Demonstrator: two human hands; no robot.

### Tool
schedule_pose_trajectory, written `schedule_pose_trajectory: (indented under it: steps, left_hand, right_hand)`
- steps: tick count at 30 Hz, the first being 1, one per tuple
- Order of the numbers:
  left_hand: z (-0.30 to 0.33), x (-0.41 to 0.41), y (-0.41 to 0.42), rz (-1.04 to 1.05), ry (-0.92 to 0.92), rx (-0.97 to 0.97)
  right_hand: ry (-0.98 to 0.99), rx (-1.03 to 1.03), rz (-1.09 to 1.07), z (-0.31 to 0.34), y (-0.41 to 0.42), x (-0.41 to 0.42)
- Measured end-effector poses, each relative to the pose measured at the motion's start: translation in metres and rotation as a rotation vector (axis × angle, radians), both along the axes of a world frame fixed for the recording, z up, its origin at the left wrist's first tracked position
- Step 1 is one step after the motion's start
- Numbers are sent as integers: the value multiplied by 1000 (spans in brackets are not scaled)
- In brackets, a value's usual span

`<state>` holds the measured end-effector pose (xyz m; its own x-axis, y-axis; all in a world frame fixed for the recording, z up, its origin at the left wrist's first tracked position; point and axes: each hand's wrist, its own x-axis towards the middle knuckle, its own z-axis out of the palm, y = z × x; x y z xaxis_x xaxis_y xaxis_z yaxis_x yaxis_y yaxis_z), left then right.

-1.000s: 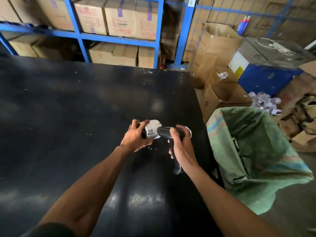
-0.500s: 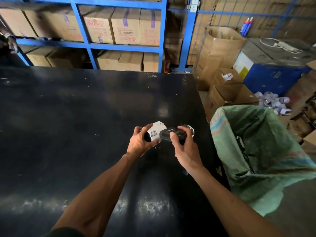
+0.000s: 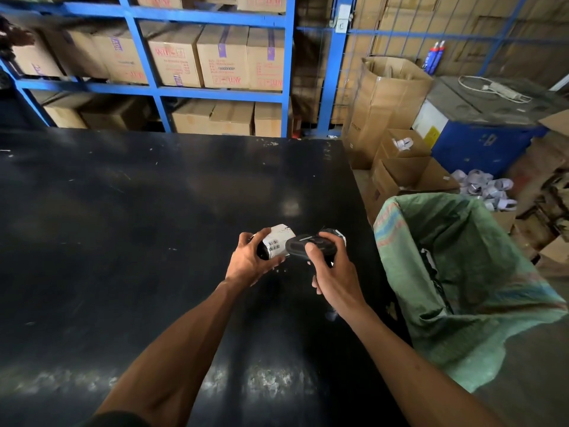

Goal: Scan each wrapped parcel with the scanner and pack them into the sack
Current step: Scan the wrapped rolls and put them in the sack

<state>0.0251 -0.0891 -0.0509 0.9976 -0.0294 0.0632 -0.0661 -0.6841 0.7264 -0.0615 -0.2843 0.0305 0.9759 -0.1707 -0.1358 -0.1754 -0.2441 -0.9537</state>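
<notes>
My left hand (image 3: 248,260) grips a small wrapped parcel (image 3: 275,240), black with a white barcode label facing up, above the black table (image 3: 123,226). My right hand (image 3: 334,271) holds the black handheld scanner (image 3: 303,246), whose head almost touches the parcel's label from the right. A scrap of white wrapping shows behind my right fingers. The green woven sack (image 3: 455,272) stands open just off the table's right edge, with something dark and white inside.
Blue shelving (image 3: 288,72) stacked with cardboard boxes runs behind the table. Open cartons (image 3: 400,167) and a pile of white paper rolls (image 3: 486,188) sit on the floor beyond the sack. A blue cabinet (image 3: 480,146) stands at far right.
Both hands stay together over the table. The scanner's head has tilted flatter against the parcel's label, and the camera view has dipped slightly.
</notes>
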Motion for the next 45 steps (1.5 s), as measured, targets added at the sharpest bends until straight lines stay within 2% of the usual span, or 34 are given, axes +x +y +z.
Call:
schedule_pose_trajectory:
  steps: [4,8,12,15,23,26,28,31,32,36,40,42,45]
  left_hand:
    - [-4,0,6,13,7,-8]
    - [-9,-4,13,31,10,-32]
    - [-16,-14,11,-22,26,-15]
    - [-19,-20,3,-72,5,-11]
    - [-14,-20,-32,-179,-137,-47]
    - [-9,-19,-55,-176,-146,-96]
    - [-5,-19,-78,-143,-148,-151]
    - [0,-21,-126,-133,-91,-260]
    - [2,-23,-143,-148,-61,-281]
    - [4,-20,-206,-361,-63,-359]
    - [9,0,-267,-532,-67,-216]
    - [4,11,-301,-520,-51,-139]
    - [-9,26,-355,-381,-10,1]
  right_hand:
    - [85,-61,2,-7,-4,3]
    - [277,-132,-37,-46,-17,1]
    - [458,-434,-60,-84,-39,-12]
    - [548,-521,-79,-101,-52,-20]
    - [583,-434,-67,-113,-66,-24]
    - [454,-390,-164,-96,-71,-12]
    - [337,-188,-253,-78,-77,3]
    - [335,314,-241,-47,-85,25]
    - [312,388,-251,-41,-88,31]
    - [127,282,-416,-31,-133,49]
    - [114,160,-484,-28,-237,66]
    - [146,95,-513,-32,-293,72]
    - [215,2,-507,-51,-364,77]
